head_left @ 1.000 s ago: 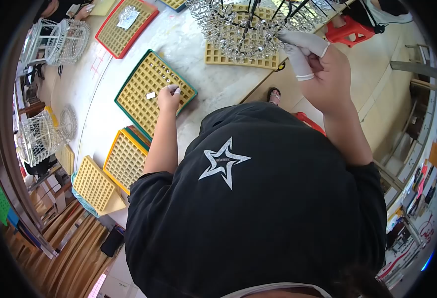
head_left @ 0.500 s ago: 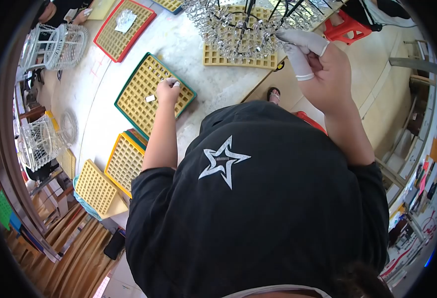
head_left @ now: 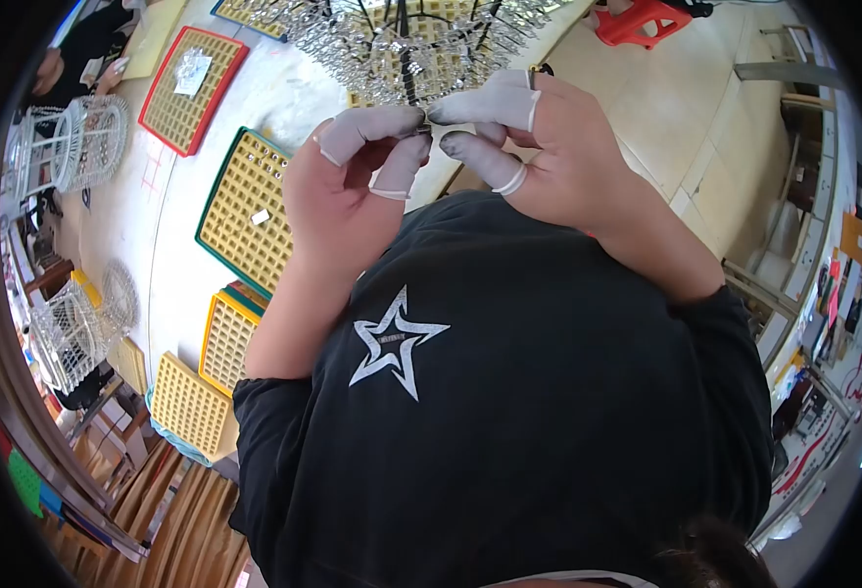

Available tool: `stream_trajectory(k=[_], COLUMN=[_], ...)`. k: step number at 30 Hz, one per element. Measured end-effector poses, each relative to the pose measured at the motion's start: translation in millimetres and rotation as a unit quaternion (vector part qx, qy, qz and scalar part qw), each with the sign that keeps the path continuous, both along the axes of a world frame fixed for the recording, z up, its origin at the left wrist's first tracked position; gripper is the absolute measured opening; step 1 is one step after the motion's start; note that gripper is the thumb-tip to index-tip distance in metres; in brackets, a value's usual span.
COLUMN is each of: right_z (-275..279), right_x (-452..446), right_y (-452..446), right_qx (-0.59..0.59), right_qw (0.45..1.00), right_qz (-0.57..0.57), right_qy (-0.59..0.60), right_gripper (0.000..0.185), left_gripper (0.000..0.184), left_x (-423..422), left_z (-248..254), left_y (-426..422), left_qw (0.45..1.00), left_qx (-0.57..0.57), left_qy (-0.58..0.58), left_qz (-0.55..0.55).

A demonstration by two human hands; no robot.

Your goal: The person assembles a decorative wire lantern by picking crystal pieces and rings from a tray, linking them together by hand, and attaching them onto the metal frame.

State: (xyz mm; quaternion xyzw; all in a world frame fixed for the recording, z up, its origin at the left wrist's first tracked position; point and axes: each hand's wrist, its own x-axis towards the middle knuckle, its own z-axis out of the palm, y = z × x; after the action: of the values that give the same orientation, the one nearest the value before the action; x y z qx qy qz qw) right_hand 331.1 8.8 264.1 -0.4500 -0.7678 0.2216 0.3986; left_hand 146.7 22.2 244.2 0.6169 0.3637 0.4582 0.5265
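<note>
My left hand (head_left: 353, 186) and my right hand (head_left: 549, 147) are close together in front of my chest, with white finger cots on thumbs and fingers. The left thumb and fingertips pinch a small dark piece (head_left: 423, 129). The right thumb and index tips sit just beside it, slightly apart, with nothing clear between them. Right behind the fingertips is a black wire frame (head_left: 407, 59) hung with clear crystals. To the left lies a green-edged tray (head_left: 240, 211) of small square compartments, some holding shiny pieces, with a small white block (head_left: 261, 218) on it.
A red-edged tray (head_left: 181, 98) with a clear packet stands at the upper left. Yellow-edged (head_left: 225, 343) and plain gridded trays (head_left: 188, 400) are at the lower left. White wire baskets (head_left: 83, 147), a co-worker's hand (head_left: 113, 73) and a red stool (head_left: 642, 20) are further out.
My left hand has left the green-edged tray and come up beside my right hand. My right hand has shifted left and its fingers have parted. The view has turned, moving the trays left.
</note>
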Motion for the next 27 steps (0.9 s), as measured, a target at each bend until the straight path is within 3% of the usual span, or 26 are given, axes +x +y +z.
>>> stream_trajectory(k=[2,6,10,18,24,27], right_z=[-2.4,-3.8,-5.4,-13.8,-8.6,-5.3], right_x=[2.5,3.9,3.0,1.5,4.5,5.3], right_y=[0.9,-0.2,1.2,-2.6,-2.6,-2.3], right_qx=[0.008,0.014,0.035,-0.053,-0.023,0.024], right_qw=[1.000,1.000,0.999,0.989,0.998,0.999], right_qz=[-0.007,-0.009,0.006,0.002,0.014,0.020], right_qy=[0.002,0.018,0.034,0.139,0.064,0.008], right_gripper=[0.021,0.017,0.016,0.016,0.014,0.014], left_gripper=[0.017,0.018,0.018,0.019,0.017,0.015], left_x=[2.7,4.9,5.9,0.5,-4.4,-4.4], left_z=[1.3,5.6,9.7,8.4,10.2,18.4], left_y=[-1.3,-2.2,-4.6,-4.2,4.7,9.1], left_qw=[0.998,0.999,0.999,0.980,0.977,0.984], left_qx=[0.056,0.038,-0.040,-0.166,-0.160,-0.144], left_qy=[0.033,0.023,-0.005,-0.098,-0.115,-0.043], left_qz=[0.000,-0.011,-0.020,-0.052,-0.081,-0.095])
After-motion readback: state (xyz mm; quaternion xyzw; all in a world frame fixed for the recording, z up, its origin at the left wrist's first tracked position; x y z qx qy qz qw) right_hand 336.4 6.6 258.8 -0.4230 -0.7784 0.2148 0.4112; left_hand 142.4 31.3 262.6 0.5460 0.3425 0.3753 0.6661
